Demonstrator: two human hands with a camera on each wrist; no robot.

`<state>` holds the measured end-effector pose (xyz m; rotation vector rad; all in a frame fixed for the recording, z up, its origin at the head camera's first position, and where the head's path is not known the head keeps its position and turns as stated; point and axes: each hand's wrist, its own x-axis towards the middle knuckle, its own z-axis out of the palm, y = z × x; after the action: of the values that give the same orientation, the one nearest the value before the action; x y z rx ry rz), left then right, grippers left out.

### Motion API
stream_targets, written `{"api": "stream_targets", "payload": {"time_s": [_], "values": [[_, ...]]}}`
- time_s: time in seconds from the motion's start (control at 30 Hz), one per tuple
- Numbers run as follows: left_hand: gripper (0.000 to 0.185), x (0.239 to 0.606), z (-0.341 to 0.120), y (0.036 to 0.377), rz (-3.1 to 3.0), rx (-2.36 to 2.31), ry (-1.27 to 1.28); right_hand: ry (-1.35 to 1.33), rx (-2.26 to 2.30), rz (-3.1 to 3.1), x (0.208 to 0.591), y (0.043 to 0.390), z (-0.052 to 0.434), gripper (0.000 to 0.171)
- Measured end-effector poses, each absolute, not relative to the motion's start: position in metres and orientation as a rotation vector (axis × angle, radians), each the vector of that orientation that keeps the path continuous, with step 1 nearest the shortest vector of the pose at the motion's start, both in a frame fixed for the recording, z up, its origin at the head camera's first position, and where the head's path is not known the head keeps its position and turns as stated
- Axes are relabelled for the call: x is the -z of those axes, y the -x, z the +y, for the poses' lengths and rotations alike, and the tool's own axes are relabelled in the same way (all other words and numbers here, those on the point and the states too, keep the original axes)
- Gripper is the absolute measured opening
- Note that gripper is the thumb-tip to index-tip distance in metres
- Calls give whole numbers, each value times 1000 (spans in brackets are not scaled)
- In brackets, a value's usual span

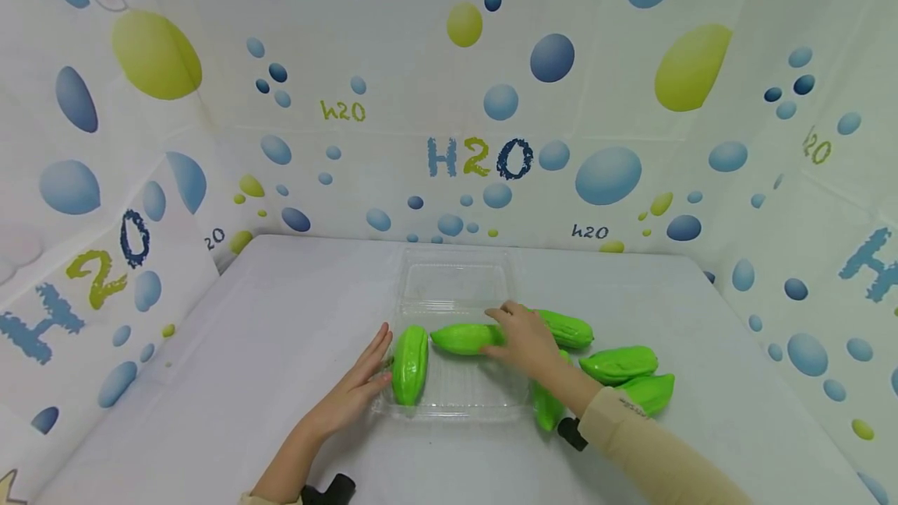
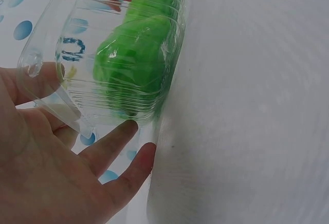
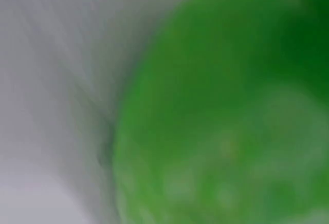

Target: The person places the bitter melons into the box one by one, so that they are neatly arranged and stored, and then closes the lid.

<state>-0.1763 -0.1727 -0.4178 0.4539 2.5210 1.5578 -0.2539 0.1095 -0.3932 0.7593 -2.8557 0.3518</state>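
A clear plastic clamshell box (image 1: 466, 411) lies on the table with its lid (image 1: 456, 283) folded back. Inside, along the left wall, is a glossy green ridged vegetable (image 1: 410, 365), which looks like a bitter melon. My left hand (image 1: 354, 388) rests against the box's left side, fingers extended; its fingertips (image 2: 131, 126) meet the clear wall in the left wrist view. My right hand (image 1: 526, 337) grips a second green vegetable (image 1: 463, 339), lying crosswise over the box's back half; the hand covers its right end. Blurred green (image 3: 221, 111) fills much of the right wrist view.
Right of the box lie more green vegetables: one behind my right hand (image 1: 571, 330), one partly under the right forearm (image 1: 547, 407), and two together farther right (image 1: 620, 365). A white cloth covers the table (image 1: 281, 318). Dotted sheets (image 1: 393, 45) hang behind and at both sides.
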Motion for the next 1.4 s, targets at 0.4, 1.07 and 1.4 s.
{"api": "stream_targets", "payload": {"time_s": [0.4,1.07,1.4], "values": [[60,417,-173,176,2507,-1564,-465,-690,-591,-2827,377,257,125,63],[60,419,-173,176,2521,-1561,-475,-631,-817,-2753,349,261,167,62],[60,420,-174,177,2524,-1557,-467,-582,-859,-2730,343,265,186,62]]}}
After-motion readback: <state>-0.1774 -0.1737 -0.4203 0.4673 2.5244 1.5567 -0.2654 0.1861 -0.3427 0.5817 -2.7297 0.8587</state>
